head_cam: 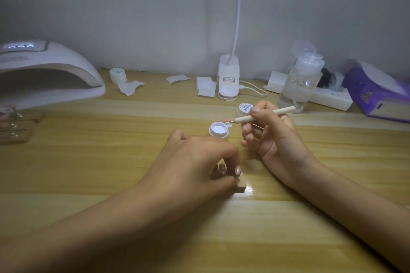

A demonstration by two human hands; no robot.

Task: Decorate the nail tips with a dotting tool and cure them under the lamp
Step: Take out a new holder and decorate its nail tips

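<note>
Wooden table (111, 157), frame centre: left hand (195, 162) pinches a small wooden block (87, 186); right hand (268, 133) grips dotting tool (264, 113) above open gel pot (218, 129).

Inspection of my own limbs: my left hand (195, 162) and right hand (273, 135) are showing bare. My left forearm (111, 217) and right forearm (343, 195) are running bare to the frame's lower edge. My short, rounded left thumbnail (237, 170) is wearing a glossy pale pink coat, whiter toward its tip. My right thumbnail (255, 110) is appearing short, its finish too blurred to judge.
</note>
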